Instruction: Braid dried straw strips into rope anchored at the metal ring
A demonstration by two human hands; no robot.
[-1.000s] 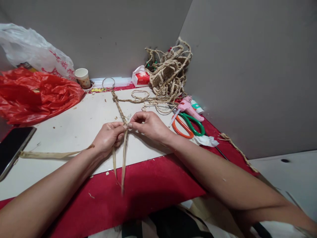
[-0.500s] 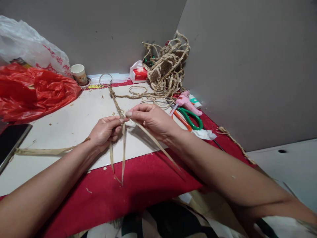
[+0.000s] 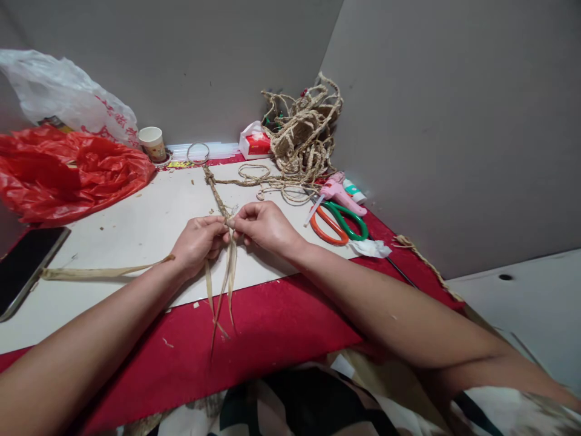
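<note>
A thin braided straw cord [image 3: 216, 197] runs down the white board [image 3: 154, 209] to my fingertips. My left hand [image 3: 197, 242] is closed, pinching the cord's lower end between thumb and forefinger. Touching it from the right, my right hand [image 3: 265, 227] is closed in a pinch where the braid meets the loose strips. Several flat straw strips [image 3: 231, 266] hang from between my fingers over the board's front edge. Another strip [image 3: 109, 272] stretches left from behind my left wrist towards a phone. Exactly how the strands cross under my fingertips is hidden.
To the right lie scissors [image 3: 347, 221] with green and orange handles, a pink glue gun [image 3: 338, 191] and crumpled tissue [image 3: 370, 248]. A tangled rope heap [image 3: 304, 133] fills the back corner. Leftward are a red plastic bag [image 3: 72, 172], a paper cup [image 3: 152, 144] and a phone [image 3: 34, 260].
My right hand has moved slightly left and down, meeting my left fingertips. The strip it held out to the lower right now hangs down beside the others. The view has shifted a little.
</note>
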